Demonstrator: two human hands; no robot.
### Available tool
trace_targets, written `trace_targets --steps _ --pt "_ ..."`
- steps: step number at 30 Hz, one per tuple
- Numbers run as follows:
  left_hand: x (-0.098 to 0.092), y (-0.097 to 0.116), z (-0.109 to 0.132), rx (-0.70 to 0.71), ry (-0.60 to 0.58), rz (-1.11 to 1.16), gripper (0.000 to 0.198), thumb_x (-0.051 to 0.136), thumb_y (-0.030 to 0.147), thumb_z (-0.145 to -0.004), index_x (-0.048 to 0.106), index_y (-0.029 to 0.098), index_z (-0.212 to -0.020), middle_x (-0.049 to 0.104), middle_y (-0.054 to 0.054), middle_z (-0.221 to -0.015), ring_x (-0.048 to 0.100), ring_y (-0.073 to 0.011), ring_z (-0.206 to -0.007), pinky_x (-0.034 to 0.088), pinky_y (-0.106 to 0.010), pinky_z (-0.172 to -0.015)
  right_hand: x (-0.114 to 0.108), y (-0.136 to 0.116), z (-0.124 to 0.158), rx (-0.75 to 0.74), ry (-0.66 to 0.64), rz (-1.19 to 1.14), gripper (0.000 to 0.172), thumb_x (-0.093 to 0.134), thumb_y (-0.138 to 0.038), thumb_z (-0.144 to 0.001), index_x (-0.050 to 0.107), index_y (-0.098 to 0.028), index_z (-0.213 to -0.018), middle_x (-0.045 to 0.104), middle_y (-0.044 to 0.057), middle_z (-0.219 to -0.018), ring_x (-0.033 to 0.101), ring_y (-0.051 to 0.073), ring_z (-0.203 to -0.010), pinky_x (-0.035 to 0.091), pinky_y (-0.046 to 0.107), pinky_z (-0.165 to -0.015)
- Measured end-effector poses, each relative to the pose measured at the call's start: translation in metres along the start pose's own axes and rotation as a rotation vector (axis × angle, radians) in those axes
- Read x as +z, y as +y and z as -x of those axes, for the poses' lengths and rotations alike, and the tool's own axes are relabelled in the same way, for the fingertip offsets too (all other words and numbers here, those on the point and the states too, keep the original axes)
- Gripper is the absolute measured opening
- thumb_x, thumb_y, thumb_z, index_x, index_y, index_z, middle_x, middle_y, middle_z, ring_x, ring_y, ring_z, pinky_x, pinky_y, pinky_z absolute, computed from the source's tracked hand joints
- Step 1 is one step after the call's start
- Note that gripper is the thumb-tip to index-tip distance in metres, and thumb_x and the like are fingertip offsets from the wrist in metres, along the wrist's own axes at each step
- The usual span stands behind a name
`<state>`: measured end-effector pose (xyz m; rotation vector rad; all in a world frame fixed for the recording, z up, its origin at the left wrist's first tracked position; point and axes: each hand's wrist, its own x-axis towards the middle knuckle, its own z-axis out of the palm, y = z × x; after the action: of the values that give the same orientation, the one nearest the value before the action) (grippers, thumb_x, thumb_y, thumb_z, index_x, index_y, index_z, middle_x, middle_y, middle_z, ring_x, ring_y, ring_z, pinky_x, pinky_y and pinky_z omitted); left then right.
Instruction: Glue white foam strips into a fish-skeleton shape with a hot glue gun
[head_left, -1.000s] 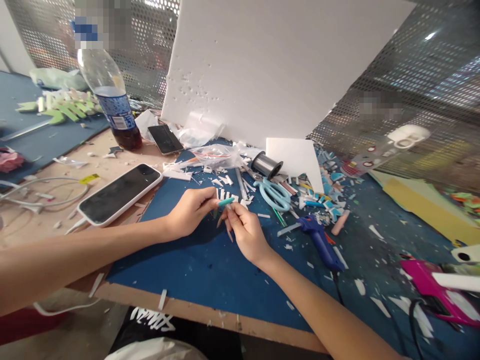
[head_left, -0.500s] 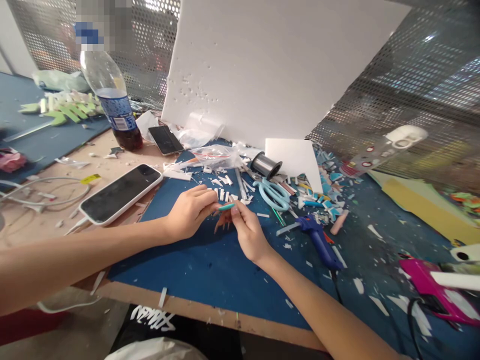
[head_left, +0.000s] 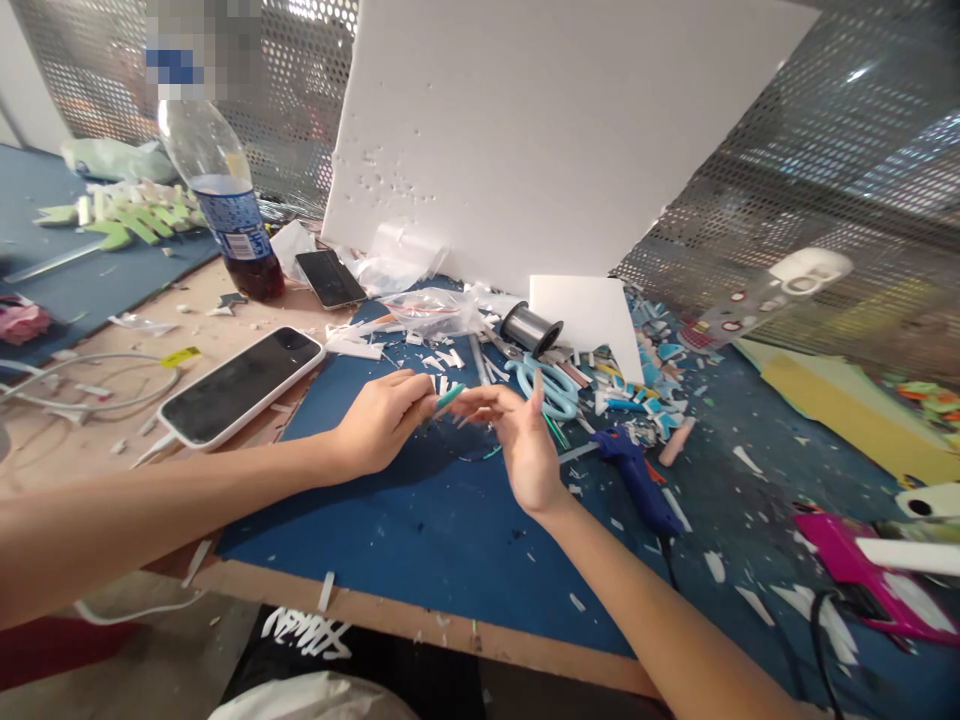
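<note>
My left hand [head_left: 384, 422] is closed in a pinch on a small, thin teal strip [head_left: 451, 396], whose exact kind I cannot make out. My right hand [head_left: 525, 445] is open, thumb raised and apart from the other fingers, which stretch toward the strip's right side. Whether those fingertips touch it is unclear. Small white cut pieces [head_left: 454, 358] lie just beyond both hands. Light blue scissors [head_left: 551, 390] rest behind my right hand, close to a spool of thin wire or thread [head_left: 530, 327]. Right of that hand lies a blue glue gun [head_left: 639, 482].
A phone [head_left: 241, 388] on a cable and a bottle of dark drink [head_left: 238, 235] stand at left. A white foam board [head_left: 540, 130] leans at the back. Coloured scraps [head_left: 660, 375], a yellow sheet [head_left: 847, 415] and a magenta tool [head_left: 862, 570] occupy the right side.
My right hand has let go of the teal strip, opened its fingers and shifted slightly right. The left hand stays almost in place, and the strip now tilts more steeply.
</note>
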<state>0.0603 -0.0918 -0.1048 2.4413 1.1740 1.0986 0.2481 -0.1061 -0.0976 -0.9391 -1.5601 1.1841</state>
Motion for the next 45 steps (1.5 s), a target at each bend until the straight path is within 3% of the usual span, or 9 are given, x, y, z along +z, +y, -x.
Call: trace_targets --steps 3,6,9,13,16,21,27,37,45 --pt "-0.001 0.001 -0.001 -0.027 -0.023 0.016 0.03 0.032 0.025 -0.093 0.038 0.019 -0.064 0.045 0.001 -0.059 0.043 -0.01 -0.054 0.035 -0.021 -0.052 -0.004 -0.003 -0.001 -0.047 0.24 0.146 0.057 0.018 -0.061 -0.09 0.059 -0.022 -0.082 0.066 0.008 -0.08 0.061 0.019 -0.075 0.046 0.036 -0.07" --pt "-0.001 0.003 -0.002 -0.036 -0.03 0.019 0.03 0.033 0.024 -0.093 0.036 0.019 -0.063 0.043 0.002 -0.058 0.041 -0.0098 -0.053 0.034 -0.021 -0.051 -0.006 -0.005 -0.001 -0.071 0.319 0.218 0.052 0.023 -0.055 -0.092 0.056 -0.021 -0.072 0.061 0.005 -0.066 0.055 0.016 -0.06 0.043 0.032 -0.06" --pt "-0.001 0.003 -0.002 -0.043 -0.051 0.015 0.031 0.033 0.025 -0.093 0.035 0.019 -0.062 0.042 0.002 -0.058 0.04 -0.0097 -0.053 0.033 -0.021 -0.051 -0.005 -0.006 0.001 -0.103 0.261 0.247 0.047 0.027 -0.048 -0.094 0.057 -0.02 -0.07 0.059 0.003 -0.063 0.052 0.014 -0.056 0.041 0.03 -0.057" --pt "0.0 0.001 0.0 -0.006 -0.076 0.031 0.03 0.033 0.025 -0.093 0.037 0.018 -0.064 0.043 0.002 -0.06 0.041 -0.0099 -0.054 0.034 -0.021 -0.053 0.001 -0.01 0.005 -0.102 0.04 0.355 0.038 0.029 -0.042 -0.095 0.057 -0.02 -0.083 0.058 0.004 -0.076 0.056 0.017 -0.074 0.043 0.032 -0.07" --pt "0.0 0.0 0.0 -0.001 -0.036 0.03 0.029 0.033 0.024 -0.093 0.037 0.019 -0.064 0.041 0.002 -0.059 0.039 -0.0098 -0.053 0.033 -0.021 -0.052 0.003 -0.013 0.005 -0.136 -0.082 0.495 0.039 0.025 -0.04 -0.096 0.053 -0.02 -0.079 0.055 0.005 -0.076 0.053 0.019 -0.08 0.043 0.033 -0.076" --pt "0.0 0.001 -0.002 -0.093 -0.06 -0.022 0.031 0.032 0.026 -0.094 0.036 0.019 -0.063 0.043 0.002 -0.058 0.04 -0.0099 -0.052 0.032 -0.021 -0.052 -0.006 -0.018 0.0 -0.169 0.168 0.91 0.039 0.034 -0.036 -0.094 0.04 -0.021 -0.058 0.046 0.002 -0.056 0.046 0.017 -0.057 0.034 0.03 -0.055" --pt "0.002 0.003 -0.004 -0.059 -0.2 -0.287 0.032 0.033 0.029 -0.094 0.046 0.017 -0.067 0.048 -0.001 -0.059 0.047 -0.0136 -0.056 0.034 -0.024 -0.052 -0.016 -0.017 -0.002 0.149 0.081 1.278 0.05 0.042 -0.03 -0.089 0.032 -0.022 -0.04 0.039 0.002 -0.036 0.028 0.012 -0.034 0.016 0.03 -0.044" --pt "0.001 0.006 -0.007 -0.106 -0.298 -0.344 0.029 0.036 0.029 -0.093 0.053 0.016 -0.073 0.052 -0.002 -0.063 0.049 -0.0144 -0.056 0.034 -0.024 -0.051 -0.008 -0.017 -0.004 0.016 -0.065 0.94 0.041 0.033 -0.03 -0.094 0.03 -0.021 -0.054 0.041 -0.001 -0.045 0.04 0.013 -0.043 0.026 0.028 -0.048" --pt "0.003 0.004 -0.006 -0.103 -0.288 -0.332 0.028 0.037 0.029 -0.093 0.053 0.016 -0.074 0.053 -0.003 -0.063 0.051 -0.0143 -0.057 0.036 -0.023 -0.051 -0.006 -0.019 -0.005 -0.058 -0.152 0.762 0.041 0.034 -0.035 -0.095 0.042 -0.02 -0.058 0.048 0.001 -0.056 0.049 0.016 -0.057 0.036 0.029 -0.058"
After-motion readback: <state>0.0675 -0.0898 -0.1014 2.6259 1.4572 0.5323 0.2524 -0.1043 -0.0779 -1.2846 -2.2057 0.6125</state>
